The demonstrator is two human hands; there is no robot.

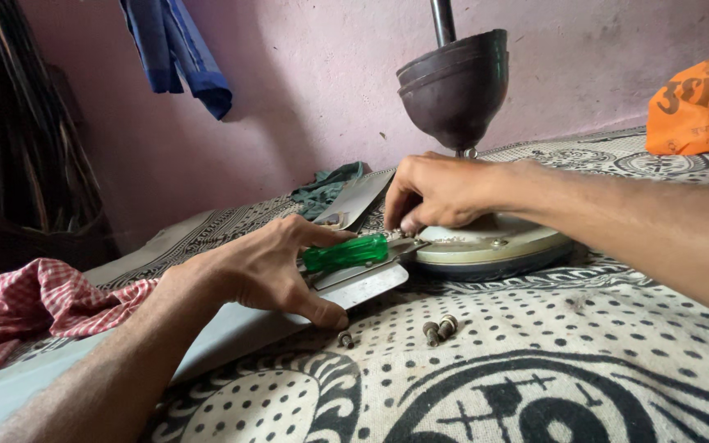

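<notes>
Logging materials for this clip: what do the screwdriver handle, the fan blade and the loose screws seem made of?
Screwdriver handle: translucent green plastic by its glossy see-through look, held in the left hand. Fan blade: probably painted sheet metal, thin, flat, pale grey and matte. Loose screws: dull metal, threaded, possibly tarnished.

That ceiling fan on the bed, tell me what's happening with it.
A person works on a ceiling fan lying on a patterned sheet. The left hand grips a green-handled screwdriver, its tip at the spot where a grey blade meets the fan body. The right hand presses its fingertips down at that joint. Three loose screws lie on the sheet just in front.
</notes>
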